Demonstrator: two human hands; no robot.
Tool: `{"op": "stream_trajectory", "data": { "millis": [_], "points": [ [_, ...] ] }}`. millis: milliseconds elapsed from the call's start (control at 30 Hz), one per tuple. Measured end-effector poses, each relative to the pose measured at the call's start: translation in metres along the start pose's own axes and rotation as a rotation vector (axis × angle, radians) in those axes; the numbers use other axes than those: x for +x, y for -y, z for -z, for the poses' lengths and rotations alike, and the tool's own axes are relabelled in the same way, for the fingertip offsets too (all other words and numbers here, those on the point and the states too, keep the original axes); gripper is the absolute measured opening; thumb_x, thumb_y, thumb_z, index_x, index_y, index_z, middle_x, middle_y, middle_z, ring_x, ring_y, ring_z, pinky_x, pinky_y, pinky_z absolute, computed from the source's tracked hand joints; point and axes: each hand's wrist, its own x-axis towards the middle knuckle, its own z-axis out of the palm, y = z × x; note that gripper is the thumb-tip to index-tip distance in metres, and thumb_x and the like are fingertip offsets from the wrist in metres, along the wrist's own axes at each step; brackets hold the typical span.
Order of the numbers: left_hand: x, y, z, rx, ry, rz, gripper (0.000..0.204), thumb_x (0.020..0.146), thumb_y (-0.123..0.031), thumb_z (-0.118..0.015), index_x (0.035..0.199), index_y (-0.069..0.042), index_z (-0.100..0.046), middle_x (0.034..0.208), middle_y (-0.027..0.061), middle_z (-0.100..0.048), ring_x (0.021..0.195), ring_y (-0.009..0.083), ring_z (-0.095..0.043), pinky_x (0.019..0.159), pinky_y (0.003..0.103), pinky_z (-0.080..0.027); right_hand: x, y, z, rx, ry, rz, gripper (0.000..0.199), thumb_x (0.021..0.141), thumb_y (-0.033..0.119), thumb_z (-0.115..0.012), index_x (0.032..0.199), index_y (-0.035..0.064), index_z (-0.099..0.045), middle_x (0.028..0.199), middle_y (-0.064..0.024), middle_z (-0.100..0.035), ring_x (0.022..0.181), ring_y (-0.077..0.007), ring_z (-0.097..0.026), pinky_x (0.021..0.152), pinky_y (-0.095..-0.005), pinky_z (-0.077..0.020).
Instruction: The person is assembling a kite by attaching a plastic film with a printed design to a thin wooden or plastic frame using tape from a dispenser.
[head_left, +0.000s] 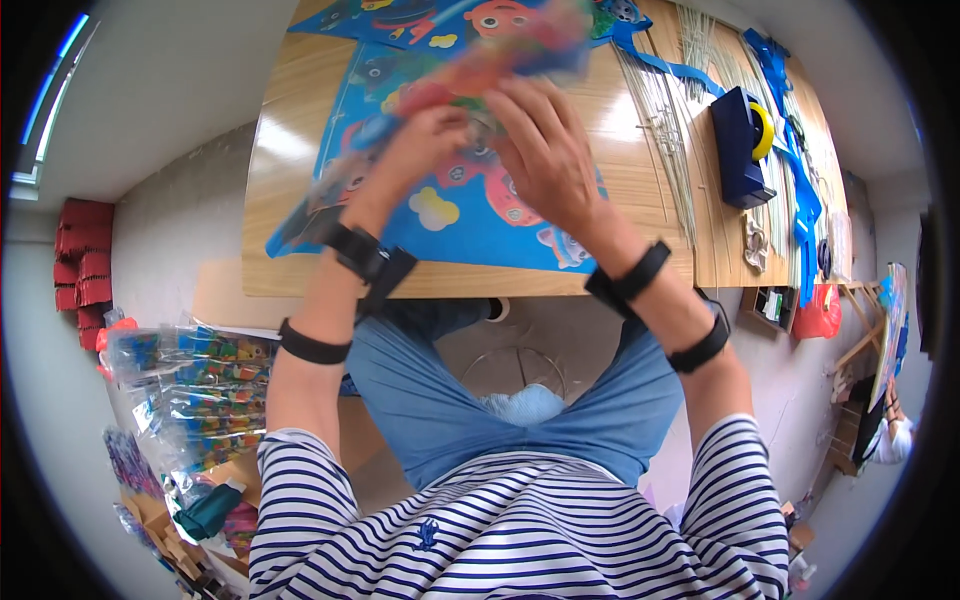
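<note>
A long, folded, multicoloured printed film (430, 95), smeared by motion, slants across the table in front of me. My left hand (428, 150) is closed around its middle, fingers curled. Just to the right, my right hand (545, 150) has its fingers stretched forward, their tips against or just over the same film; its thumb points left. Under both hands lies a blue sheet (400, 235) printed with cartoon animals and yellow clouds, its near edge close to the table's front. What the film is exactly, I cannot make out.
Thin pale sticks (672, 150) lie in bundles on the right of the wooden table (625, 270). Beside them stand a dark blue tape dispenser (742, 150) with yellow tape and blue cut strips (808, 225). Clear-wrapped printed packs (205, 395) lie lower left; red stacks (82, 260) stand against the wall.
</note>
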Motion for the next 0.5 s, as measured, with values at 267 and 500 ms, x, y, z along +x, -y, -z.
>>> {"op": "stream_trajectory", "data": {
  "millis": [267, 500],
  "points": [
    [-0.020, 0.030, 0.042, 0.432, -0.331, 0.120, 0.048, 0.086, -0.030, -0.071, 0.123, -0.001, -0.063, 0.120, 0.0177, -0.065, 0.114, 0.0292, -0.060, 0.095, 0.041, -0.046, -0.140, 0.008, 0.014, -0.147, 0.530, -0.290, 0.069, 0.087, 0.037, -0.066, 0.144, 0.0059, -0.043, 0.153, -0.0133, -0.035, 0.145, -0.0317, -0.027, 0.117, -0.0507, -0.0221],
    [-0.092, 0.053, -0.028, 0.773, -0.204, 0.012, 0.073, 0.086, -0.040, -0.067, 0.147, -0.008, -0.042, 0.158, 0.0146, -0.028, 0.148, 0.0323, -0.020, 0.117, 0.057, -0.007, -0.151, 0.001, 0.047, -0.141, 0.368, -0.371, 0.056, 0.083, 0.026, -0.070, 0.133, 0.0077, -0.053, 0.139, -0.0166, -0.047, 0.131, -0.0347, -0.043, 0.106, -0.0489, -0.0358]
  ]
}}
